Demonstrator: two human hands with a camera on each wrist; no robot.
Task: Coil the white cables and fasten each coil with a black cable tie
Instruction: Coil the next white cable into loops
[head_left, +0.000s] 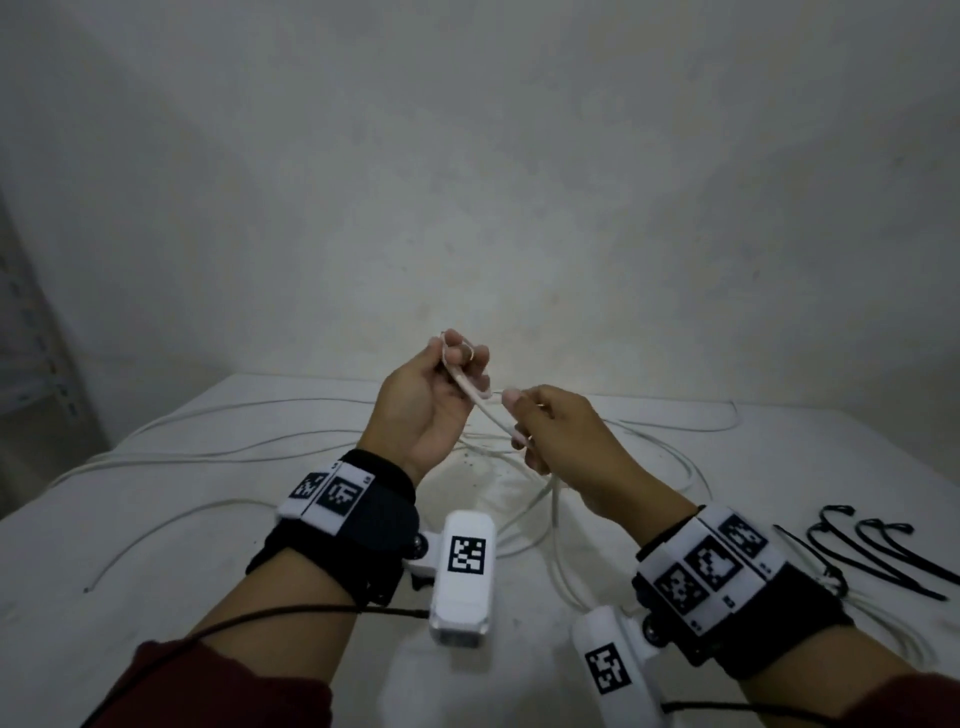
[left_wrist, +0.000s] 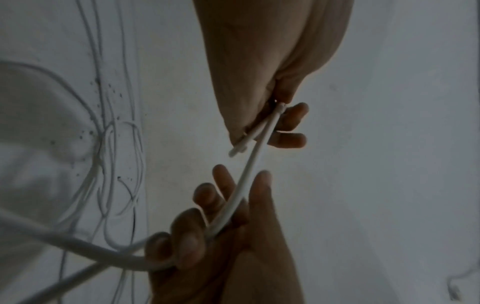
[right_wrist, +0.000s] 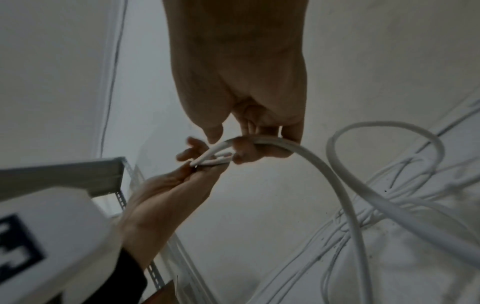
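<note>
My left hand (head_left: 457, 364) is raised above the table and pinches a white cable (head_left: 491, 410) close to its end, folded into a short bend. My right hand (head_left: 519, 423) grips the same cable a little lower and to the right, fingers curled round it. From there the cable hangs down to loose loops on the table. In the left wrist view the cable (left_wrist: 249, 174) stretches from the left hand (left_wrist: 283, 115) to the right hand (left_wrist: 221, 222). The right wrist view shows the right hand (right_wrist: 249, 144) curled on the cable (right_wrist: 337, 185) and the left hand (right_wrist: 197, 162) at its end. Several black cable ties (head_left: 883, 553) lie at the right.
More white cables (head_left: 249, 452) sprawl in long strands and loops over the white table (head_left: 156, 571), across the back and under my hands. A grey metal shelf frame (head_left: 31, 338) stands at the far left. A bare wall rises behind the table.
</note>
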